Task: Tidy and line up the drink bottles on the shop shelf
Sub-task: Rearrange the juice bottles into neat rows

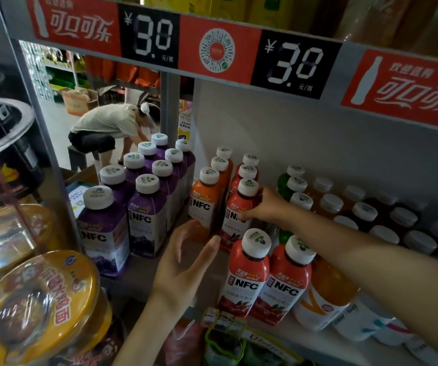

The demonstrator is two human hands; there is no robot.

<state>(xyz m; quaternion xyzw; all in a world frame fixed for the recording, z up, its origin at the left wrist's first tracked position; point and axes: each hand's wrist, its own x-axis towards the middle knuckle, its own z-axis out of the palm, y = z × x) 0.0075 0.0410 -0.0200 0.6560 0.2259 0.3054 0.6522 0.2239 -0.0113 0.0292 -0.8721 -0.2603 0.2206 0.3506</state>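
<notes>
- Landmark: one red bottle (239, 203), NFC label and white cap, standing upright on the grey shelf (143, 276), third from the back of its row.
- My right hand (261, 210): reaches in from the right and grips the red bottle at the shoulder, thumb across the label and fingers round its far side.
- My left hand (183, 260): below and left of the red bottle, fingers spread and loose, holding nothing. The fingertips are close to the base of the orange bottle, but I cannot tell whether they touch it. My two hands are apart.
- Orange bottles (204, 199): a row of three just left of the red bottle.
- Purple bottles (146, 215): two rows further left of the red bottle, running to the back of the shelf.
- Two more red ones (248, 276): side by side, in front of the red bottle, nearer the shelf edge.
- Green bottles (282, 180): right of the red bottle, behind my right arm.
- White-capped dark bottles (363, 215): further right, in rows.
- Price strip (217, 48): above the red bottle, red and black, marked 3.8.
- Noodle bowls (40, 305): far left and lower, yellow lids.
- A person (107, 125): beyond the purple rows, crouched over.
</notes>
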